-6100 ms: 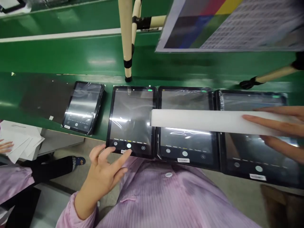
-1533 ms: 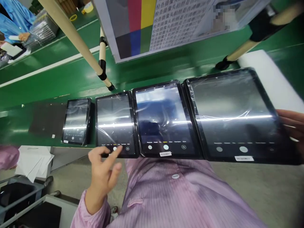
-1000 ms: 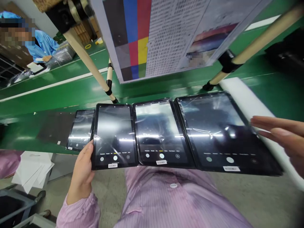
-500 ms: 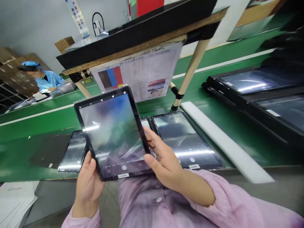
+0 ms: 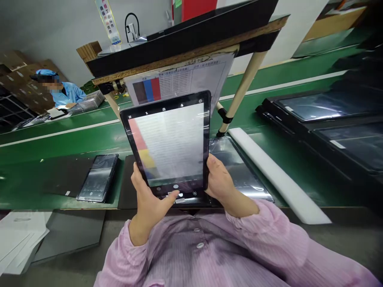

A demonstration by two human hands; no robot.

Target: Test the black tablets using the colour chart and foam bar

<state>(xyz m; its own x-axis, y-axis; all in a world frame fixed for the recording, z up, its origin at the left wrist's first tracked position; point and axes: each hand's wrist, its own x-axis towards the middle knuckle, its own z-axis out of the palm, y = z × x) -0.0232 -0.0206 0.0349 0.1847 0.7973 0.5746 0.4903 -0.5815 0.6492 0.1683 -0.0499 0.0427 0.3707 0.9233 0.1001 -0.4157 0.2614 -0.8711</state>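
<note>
I hold a black tablet (image 5: 170,143) upright in front of me with both hands. My left hand (image 5: 149,199) grips its lower left edge, with the thumb resting on the shutter button at the bottom of the screen. At the lower right edge my right hand (image 5: 220,181) is wrapped round the frame. The screen shows a camera picture of the colour and text chart (image 5: 182,77) that hangs from the shelf above. Another tablet (image 5: 236,167) lies on the green belt (image 5: 60,135) just behind my right hand.
A smaller dark device (image 5: 98,177) lies on the belt to the left, next to a black mat (image 5: 66,175). A long white foam strip (image 5: 278,175) runs diagonally at right, with more tablets (image 5: 329,107) beyond. White papers (image 5: 18,235) lie at lower left. A person in blue (image 5: 64,91) works far left.
I picked one tablet off the row on the belt, raised it with both hands and turned it toward the hanging chart; the screen now shows the chart. My left thumb moved onto the shutter button.
</note>
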